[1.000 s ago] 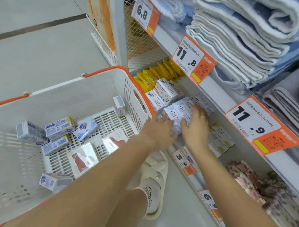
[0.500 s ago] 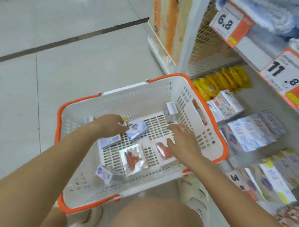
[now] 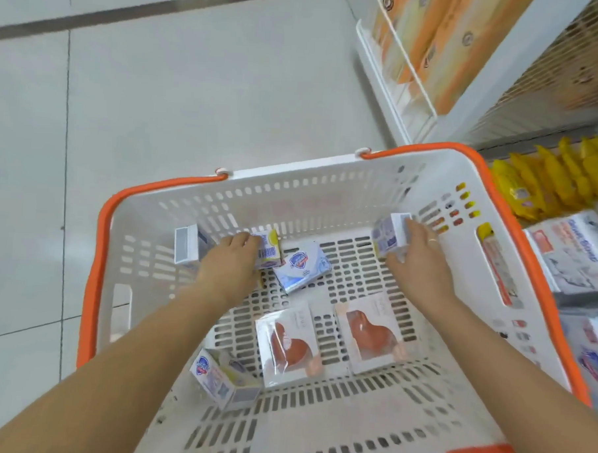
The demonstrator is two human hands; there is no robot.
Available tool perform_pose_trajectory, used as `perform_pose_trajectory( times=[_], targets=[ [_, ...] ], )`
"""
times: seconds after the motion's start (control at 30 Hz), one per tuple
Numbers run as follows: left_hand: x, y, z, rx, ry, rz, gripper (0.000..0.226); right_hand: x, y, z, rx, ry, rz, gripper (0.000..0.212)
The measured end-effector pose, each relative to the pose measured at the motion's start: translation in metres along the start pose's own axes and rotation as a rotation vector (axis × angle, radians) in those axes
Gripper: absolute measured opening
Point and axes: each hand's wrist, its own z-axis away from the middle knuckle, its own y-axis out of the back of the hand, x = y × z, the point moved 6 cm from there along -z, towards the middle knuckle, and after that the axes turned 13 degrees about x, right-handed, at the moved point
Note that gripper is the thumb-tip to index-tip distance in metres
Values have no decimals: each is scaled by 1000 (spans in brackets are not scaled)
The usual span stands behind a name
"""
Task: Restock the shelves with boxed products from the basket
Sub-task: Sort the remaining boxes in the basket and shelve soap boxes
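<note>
white basket (image 3: 327, 179) on floor: r hand (image 3: 414, 253) grips upright box (image 3: 391, 237); l hand (image 3: 229, 262) grips flat box (image 3: 269, 250).

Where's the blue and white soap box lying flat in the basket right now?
In the head view, the blue and white soap box lies flat near the basket's far middle, just right of the left hand, beyond the two orange-printed packs.
</note>
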Motion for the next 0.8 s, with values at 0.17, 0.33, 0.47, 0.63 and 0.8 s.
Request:
perform_pose_trajectory(
  times=[0.17,0.33,0.47,0.63,0.8],
  targets=[
    [4,-25,-11,64,-20,-143,77,14,-18,-12,48,-232,-271,68],
    [8,-31,-23,50,-131,-361,51,21,-29,-15,72,-403,-329,38],
    [15,-1,-23,42,-257,-234,30,22,-20,-12,32,-598,-663,30],
    [11,69,-16,50,97,530,19,-18,9,7,-98,-765,-1114,7],
    [22,68,1,-174,536,1310,33,-46,40,41,118,-399,-1059,29]
  ],
)
